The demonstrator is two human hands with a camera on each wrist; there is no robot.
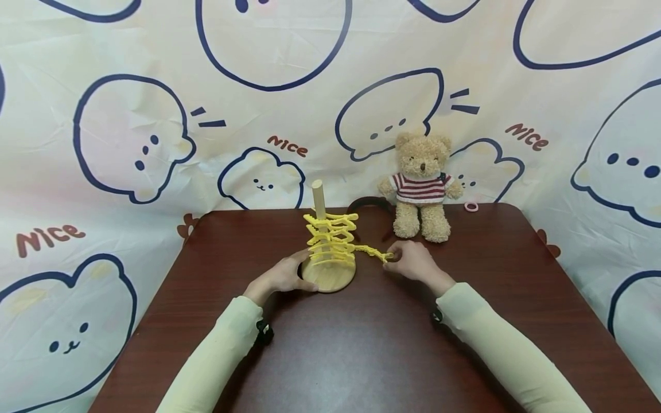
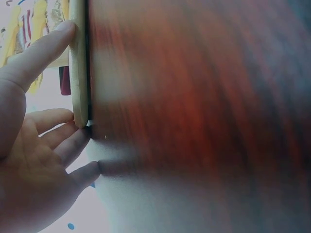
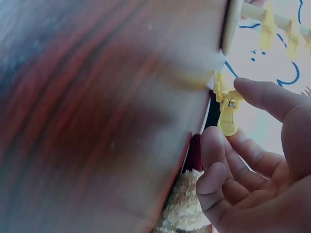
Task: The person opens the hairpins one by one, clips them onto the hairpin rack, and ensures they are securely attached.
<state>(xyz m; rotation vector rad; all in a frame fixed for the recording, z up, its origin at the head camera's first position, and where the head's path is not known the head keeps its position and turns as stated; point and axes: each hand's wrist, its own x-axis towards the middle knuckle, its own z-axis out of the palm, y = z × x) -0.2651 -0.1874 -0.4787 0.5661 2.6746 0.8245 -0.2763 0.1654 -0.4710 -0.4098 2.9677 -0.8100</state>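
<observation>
A wooden stand with a round base [image 1: 330, 281] and an upright post [image 1: 318, 198] stands near the table's middle. Several zigzag yellow plastic clips [image 1: 341, 218] are stacked around the post. My left hand [image 1: 284, 274] holds the base at its left edge. In the left wrist view its thumb [image 2: 48, 48] lies on the base's upper face, with the other fingers along the rim. To the right of the stand, my right hand [image 1: 415, 261] pinches a yellow spring clip [image 3: 227, 121] between thumb and fingers. A thin yellow length [image 1: 370, 250] spans from the stack to this hand.
A teddy bear [image 1: 423, 192] in a striped top sits at the back of the table, just beyond my right hand. Behind the stand lies a black curved band [image 1: 369, 201]. A small pink ring [image 1: 471, 207] is by the back edge. Printed cloth hangs behind.
</observation>
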